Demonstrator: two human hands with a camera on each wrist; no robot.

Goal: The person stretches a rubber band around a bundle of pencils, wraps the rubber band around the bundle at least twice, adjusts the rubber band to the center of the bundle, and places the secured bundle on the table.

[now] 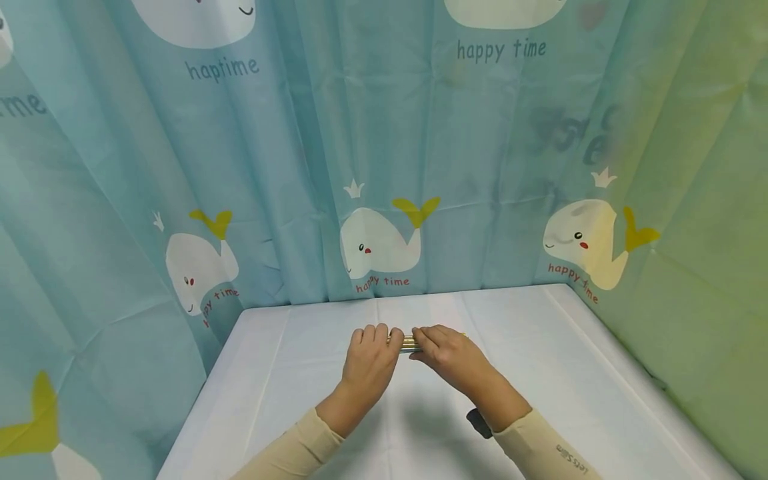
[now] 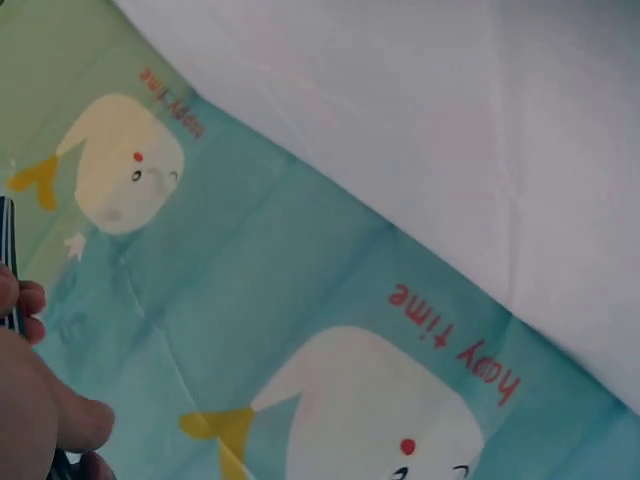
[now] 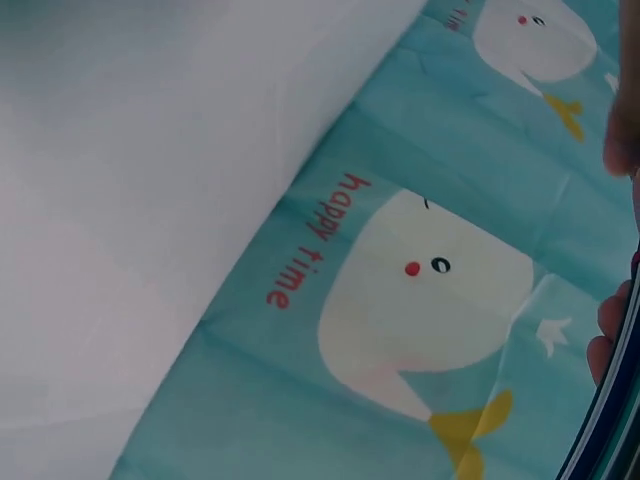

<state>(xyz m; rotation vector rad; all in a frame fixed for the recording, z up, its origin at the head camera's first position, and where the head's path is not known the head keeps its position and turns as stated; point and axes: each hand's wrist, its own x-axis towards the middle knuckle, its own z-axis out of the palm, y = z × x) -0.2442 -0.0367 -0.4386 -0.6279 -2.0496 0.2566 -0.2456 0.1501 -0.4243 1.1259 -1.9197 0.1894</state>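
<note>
Above the white table, both hands hold a bundle of slim, pencil-like sticks (image 1: pixel 411 344) between them. It lies roughly level, gold-toned in the head view. My left hand (image 1: pixel 371 357) grips its left end, and my right hand (image 1: pixel 453 353) grips the right end, a yellow tip showing past the knuckles. Only a short middle stretch shows between the hands. In the right wrist view the sticks (image 3: pixel 610 420) look dark with pale, blue and green stripes, and fingertips (image 3: pixel 610 320) curl against them. The left wrist view catches the left hand (image 2: pixel 40 400) and a striped end at its edge.
A white-covered table (image 1: pixel 300 360) spreads below the hands. Behind and beside it hangs a blue-green curtain (image 1: pixel 288 167) printed with whales, close to the table's edges. A black object (image 1: pixel 479 423) sits by the right wrist.
</note>
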